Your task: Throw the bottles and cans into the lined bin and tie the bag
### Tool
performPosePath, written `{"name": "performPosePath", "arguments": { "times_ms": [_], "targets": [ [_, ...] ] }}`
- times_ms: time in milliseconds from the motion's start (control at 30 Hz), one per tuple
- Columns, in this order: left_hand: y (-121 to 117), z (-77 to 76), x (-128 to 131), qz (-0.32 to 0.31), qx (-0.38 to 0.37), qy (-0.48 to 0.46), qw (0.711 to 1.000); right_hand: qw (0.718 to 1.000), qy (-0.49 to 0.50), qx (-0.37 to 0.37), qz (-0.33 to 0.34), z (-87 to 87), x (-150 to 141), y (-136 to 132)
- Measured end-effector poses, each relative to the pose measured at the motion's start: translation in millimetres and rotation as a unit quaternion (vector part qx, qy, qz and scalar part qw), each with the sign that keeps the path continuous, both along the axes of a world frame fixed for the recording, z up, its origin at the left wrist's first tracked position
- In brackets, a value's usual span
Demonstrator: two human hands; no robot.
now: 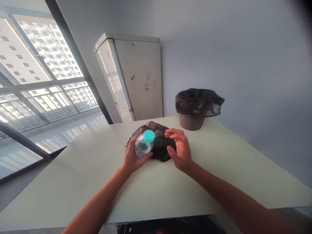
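Observation:
My left hand (133,157) is closed around a clear plastic bottle (143,146) with a teal cap, its top tilted toward the camera. Just behind the bottle a crumpled black plastic bag (162,146) lies on the pale table (97,169), with something reddish showing at its top. My right hand (180,149) hovers at the right side of that bag, fingers apart and slightly curled, holding nothing.
A small brown bin (192,122) lined with a black bag (198,101) stands at the table's far edge. A white fridge (136,78) stands against the grey wall behind. Large windows (41,81) fill the left.

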State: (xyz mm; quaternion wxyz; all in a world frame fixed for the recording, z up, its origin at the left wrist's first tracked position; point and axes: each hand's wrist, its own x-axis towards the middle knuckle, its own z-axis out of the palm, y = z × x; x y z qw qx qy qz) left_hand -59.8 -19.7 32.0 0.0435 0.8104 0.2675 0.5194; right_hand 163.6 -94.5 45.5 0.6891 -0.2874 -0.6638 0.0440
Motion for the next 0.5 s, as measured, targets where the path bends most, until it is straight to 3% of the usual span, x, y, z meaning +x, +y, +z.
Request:
{"name": "performPosePath", "arguments": {
  "times_ms": [67,133,233,367,500],
  "targets": [
    [21,5.5,-15,0.095,-0.012,-0.032,0.995,0.995,-0.081,-0.042,-0.034,-10.6,6,9],
    [46,10.6,-31,0.175,-0.040,-0.059,0.982,0.978,-0.186,-0.090,-0.022,-20.7,10,15],
    [82,9.5,-56,0.249,-0.101,-0.116,0.956,0.928,-0.337,-0.162,-0.007,-32.1,13,19],
    [124,-13.2,-89,0.288,-0.187,-0.141,0.929,0.861,-0.438,-0.250,-0.067,-38.9,12,21],
    [148,-36.3,-114,0.317,-0.249,-0.161,0.901,0.861,-0.439,-0.235,-0.107,-41.6,12,26]
  ]
}}
